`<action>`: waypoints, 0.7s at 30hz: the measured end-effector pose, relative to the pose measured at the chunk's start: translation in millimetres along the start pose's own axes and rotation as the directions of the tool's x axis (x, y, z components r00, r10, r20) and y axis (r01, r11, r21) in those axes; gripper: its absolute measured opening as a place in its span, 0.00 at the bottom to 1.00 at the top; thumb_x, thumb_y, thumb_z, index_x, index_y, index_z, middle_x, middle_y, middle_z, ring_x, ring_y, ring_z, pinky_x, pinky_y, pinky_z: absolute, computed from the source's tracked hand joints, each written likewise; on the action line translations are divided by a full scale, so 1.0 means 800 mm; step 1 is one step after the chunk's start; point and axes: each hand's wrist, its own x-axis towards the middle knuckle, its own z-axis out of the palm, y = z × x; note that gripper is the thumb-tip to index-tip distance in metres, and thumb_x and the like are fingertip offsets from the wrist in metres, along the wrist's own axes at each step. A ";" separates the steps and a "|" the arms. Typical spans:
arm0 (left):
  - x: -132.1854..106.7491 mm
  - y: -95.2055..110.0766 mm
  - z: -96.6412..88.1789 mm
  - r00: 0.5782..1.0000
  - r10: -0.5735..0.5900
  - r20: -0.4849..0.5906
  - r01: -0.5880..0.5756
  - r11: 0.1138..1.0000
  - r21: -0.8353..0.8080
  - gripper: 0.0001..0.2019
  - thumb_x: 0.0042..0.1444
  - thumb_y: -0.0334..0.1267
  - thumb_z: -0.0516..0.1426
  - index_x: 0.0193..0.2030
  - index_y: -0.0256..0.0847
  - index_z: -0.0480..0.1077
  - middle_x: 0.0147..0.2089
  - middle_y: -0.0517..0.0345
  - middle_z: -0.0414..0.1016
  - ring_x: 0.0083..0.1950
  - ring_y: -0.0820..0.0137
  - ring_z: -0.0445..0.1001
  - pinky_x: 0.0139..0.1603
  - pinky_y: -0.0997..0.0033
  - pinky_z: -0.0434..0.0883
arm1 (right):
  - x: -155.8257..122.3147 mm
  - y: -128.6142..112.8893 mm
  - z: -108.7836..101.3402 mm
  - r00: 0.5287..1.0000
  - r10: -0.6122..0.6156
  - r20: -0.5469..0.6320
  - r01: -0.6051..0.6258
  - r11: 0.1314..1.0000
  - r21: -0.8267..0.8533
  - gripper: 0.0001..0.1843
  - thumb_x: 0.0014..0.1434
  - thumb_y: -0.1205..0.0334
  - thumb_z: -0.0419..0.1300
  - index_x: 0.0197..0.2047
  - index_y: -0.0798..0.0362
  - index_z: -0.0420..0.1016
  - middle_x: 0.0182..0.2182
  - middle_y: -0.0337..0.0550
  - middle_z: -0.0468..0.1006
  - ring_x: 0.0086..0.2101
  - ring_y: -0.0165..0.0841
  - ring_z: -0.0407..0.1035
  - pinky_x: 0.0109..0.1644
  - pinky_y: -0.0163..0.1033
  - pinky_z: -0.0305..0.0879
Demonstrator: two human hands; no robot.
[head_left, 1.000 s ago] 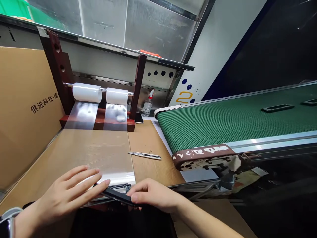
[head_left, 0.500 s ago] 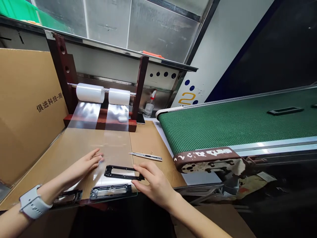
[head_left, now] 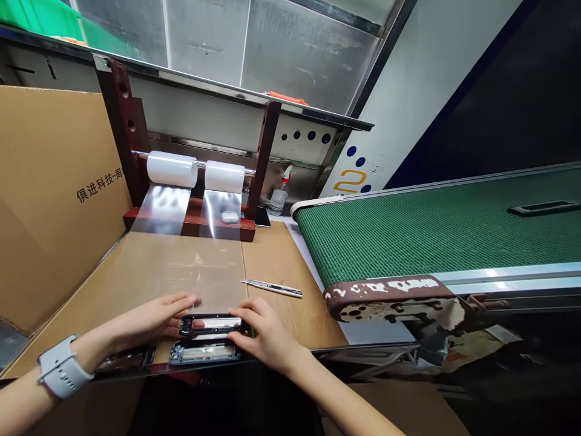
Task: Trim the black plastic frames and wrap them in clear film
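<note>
Since half a second ago, our left hand (head_left: 166, 318) comes up to the left end of the black frame (head_left: 211, 332), and this frame is now nearer to the second frame (head_left: 204, 358) at the table edge. Our right hand (head_left: 267, 336) pinches its right end between thumb and fingers. Our left fingers are loosely curved; whether they grip it, we cannot tell. Farther, we see a utility knife (head_left: 271, 288) lying on cardboard (head_left: 267, 257), then two rolls of film (head_left: 224, 176) on a rod (head_left: 200, 164).
</note>
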 end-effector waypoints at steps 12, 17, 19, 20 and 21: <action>-0.001 -0.011 0.000 0.995 0.081 -0.057 -0.077 0.995 0.067 0.26 0.54 0.58 0.59 0.52 0.43 0.71 0.59 0.51 0.74 0.56 0.59 0.75 0.56 0.64 0.73 | 0.005 0.004 0.005 0.996 0.035 0.078 -0.036 0.999 0.019 0.21 0.54 0.63 0.69 0.52 0.55 0.75 0.41 0.48 0.75 0.42 0.37 0.72 0.48 0.42 0.72; -0.007 -0.006 0.004 0.966 0.188 -0.176 -0.157 0.971 0.179 0.39 0.55 0.66 0.51 0.65 0.41 0.55 0.63 0.42 0.69 0.64 0.59 0.67 0.66 0.58 0.63 | 0.008 0.003 0.005 0.994 0.068 0.080 -0.067 0.998 -0.021 0.25 0.53 0.63 0.70 0.54 0.54 0.73 0.45 0.49 0.74 0.46 0.38 0.70 0.51 0.43 0.71; -0.010 0.001 0.004 0.914 0.277 -0.297 -0.203 0.945 0.256 0.42 0.54 0.68 0.49 0.68 0.43 0.49 0.69 0.44 0.61 0.70 0.61 0.58 0.71 0.57 0.52 | 0.007 0.002 0.004 0.994 0.090 0.062 -0.088 0.995 -0.041 0.28 0.51 0.62 0.72 0.54 0.56 0.73 0.45 0.50 0.74 0.46 0.40 0.70 0.51 0.45 0.71; -0.013 0.004 0.004 0.879 0.321 -0.352 -0.221 0.930 0.295 0.43 0.53 0.70 0.49 0.68 0.45 0.49 0.71 0.47 0.57 0.71 0.61 0.54 0.73 0.56 0.47 | 0.006 0.001 0.003 0.994 0.096 0.053 -0.094 0.994 -0.048 0.28 0.50 0.61 0.73 0.53 0.56 0.73 0.45 0.50 0.74 0.45 0.40 0.70 0.50 0.45 0.71; -0.016 0.006 0.003 0.844 0.361 -0.397 -0.237 0.915 0.327 0.44 0.51 0.71 0.49 0.67 0.46 0.50 0.72 0.50 0.55 0.72 0.61 0.51 0.74 0.56 0.43 | 0.004 0.000 0.002 0.994 0.097 0.045 -0.095 0.994 -0.055 0.26 0.50 0.60 0.73 0.52 0.56 0.74 0.44 0.50 0.75 0.45 0.40 0.70 0.49 0.45 0.71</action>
